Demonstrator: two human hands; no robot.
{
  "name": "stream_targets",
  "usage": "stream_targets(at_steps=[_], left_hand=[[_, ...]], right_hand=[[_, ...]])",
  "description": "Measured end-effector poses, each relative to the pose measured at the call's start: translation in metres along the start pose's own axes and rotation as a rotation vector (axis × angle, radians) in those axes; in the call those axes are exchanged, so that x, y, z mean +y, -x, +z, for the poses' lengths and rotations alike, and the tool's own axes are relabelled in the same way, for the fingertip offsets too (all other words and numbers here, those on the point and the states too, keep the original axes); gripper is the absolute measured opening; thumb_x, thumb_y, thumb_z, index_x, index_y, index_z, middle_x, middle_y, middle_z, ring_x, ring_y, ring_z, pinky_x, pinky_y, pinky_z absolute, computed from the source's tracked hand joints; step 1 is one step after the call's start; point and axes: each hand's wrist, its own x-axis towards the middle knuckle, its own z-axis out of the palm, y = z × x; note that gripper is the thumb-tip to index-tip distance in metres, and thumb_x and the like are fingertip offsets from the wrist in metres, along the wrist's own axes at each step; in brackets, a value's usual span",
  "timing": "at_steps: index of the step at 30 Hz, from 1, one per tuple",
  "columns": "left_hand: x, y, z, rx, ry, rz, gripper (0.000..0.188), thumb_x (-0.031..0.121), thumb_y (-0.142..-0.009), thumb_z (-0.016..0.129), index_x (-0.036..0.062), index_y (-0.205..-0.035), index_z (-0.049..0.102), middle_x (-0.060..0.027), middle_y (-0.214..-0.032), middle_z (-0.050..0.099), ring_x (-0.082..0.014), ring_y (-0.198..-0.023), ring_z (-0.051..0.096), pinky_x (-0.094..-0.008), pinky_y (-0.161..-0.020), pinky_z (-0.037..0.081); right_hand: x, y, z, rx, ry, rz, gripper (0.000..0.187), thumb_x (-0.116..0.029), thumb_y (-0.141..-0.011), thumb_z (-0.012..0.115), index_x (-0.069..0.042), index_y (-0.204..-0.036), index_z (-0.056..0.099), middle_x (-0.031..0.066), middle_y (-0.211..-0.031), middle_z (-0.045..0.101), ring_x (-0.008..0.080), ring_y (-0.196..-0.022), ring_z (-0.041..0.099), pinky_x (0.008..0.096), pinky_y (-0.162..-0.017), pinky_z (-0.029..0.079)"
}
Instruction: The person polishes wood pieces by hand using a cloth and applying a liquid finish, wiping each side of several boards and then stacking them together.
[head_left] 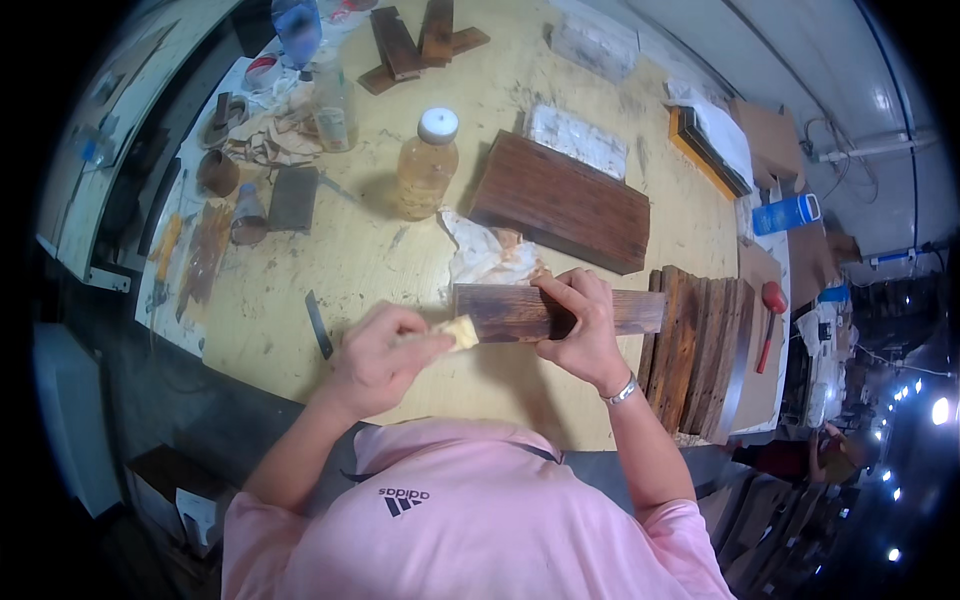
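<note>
Closed round a small pale-yellow block (461,333), perhaps a sponge or folded cloth, my left hand (382,357) is beside the left end of a dark brown wooden board (512,310). My right hand (585,325) grips this board from above, thumb on the near side and fingers over the far edge. The board is raised over the table and lies crosswise in front of me. Just beyond it is a crumpled, brown-stained white cloth or paper (485,252). My right fingers partly cover the board's middle.
A capped bottle of amber liquid (428,165) stands behind the cloth, beside a large dark wooden block (560,198). Several upright boards (690,345) line up at right, near a red-handled tool (770,325). A thin metal blade (319,324) lies left on the yellowish table (270,350).
</note>
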Motion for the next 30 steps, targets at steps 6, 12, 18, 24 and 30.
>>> stream_targets(at_steps=[6,12,18,24,30], left_hand=[[-0.046,0.044,-0.031,0.028,-0.240,-0.167,0.032,-0.006,-0.075,0.070,0.0111,-0.101,0.076,-0.0077,-0.091,0.062,-0.0233,-0.078,0.061,-0.0337,-0.065,0.051],[-0.116,0.080,-0.090,0.251,-0.595,-0.427,0.035,-0.007,-0.077,0.068,0.0033,-0.110,0.071,-0.0137,-0.100,0.064,-0.0295,-0.092,0.063,-0.0363,-0.082,0.051],[-0.064,0.036,-0.044,0.144,-0.125,-0.554,0.038,-0.009,-0.078,0.063,-0.0006,-0.115,0.067,-0.0129,-0.110,0.067,-0.0233,-0.104,0.064,-0.0324,-0.092,0.048],[-0.023,-0.011,0.022,-0.403,0.765,-0.736,0.025,0.005,-0.094,0.062,-0.0063,-0.116,0.065,-0.0062,-0.094,0.071,-0.0096,-0.081,0.063,-0.0252,-0.074,0.051],[-0.008,-0.005,0.052,-0.224,1.081,-0.889,0.017,0.004,-0.097,0.059,-0.0041,-0.109,0.067,-0.0011,-0.091,0.068,-0.0044,-0.075,0.060,-0.0209,-0.065,0.048]], right_hand=[[-0.007,0.005,-0.010,0.011,0.071,0.008,0.059,-0.009,-0.052,0.080,-0.012,-0.110,0.068,0.0079,-0.094,0.056,0.0287,-0.092,0.052,0.0390,-0.086,0.038],[-0.007,0.006,-0.009,-0.003,0.081,-0.046,0.058,-0.012,-0.053,0.081,-0.012,-0.110,0.069,0.0073,-0.094,0.056,0.0280,-0.092,0.053,0.0404,-0.088,0.038],[-0.020,0.000,0.000,-0.140,0.043,-0.097,0.055,-0.011,-0.055,0.079,-0.013,-0.109,0.070,0.0057,-0.094,0.057,0.0284,-0.094,0.054,0.0413,-0.095,0.037],[-0.036,-0.011,0.007,-0.251,-0.010,-0.280,0.047,-0.004,-0.060,0.072,-0.012,-0.106,0.067,0.0105,-0.095,0.055,0.0314,-0.098,0.054,0.0457,-0.100,0.039],[-0.012,0.029,0.010,0.375,-0.395,0.187,0.063,0.001,-0.068,0.071,-0.011,-0.127,0.054,0.0116,-0.125,0.054,0.0256,-0.115,0.053,0.0407,-0.101,0.044]])
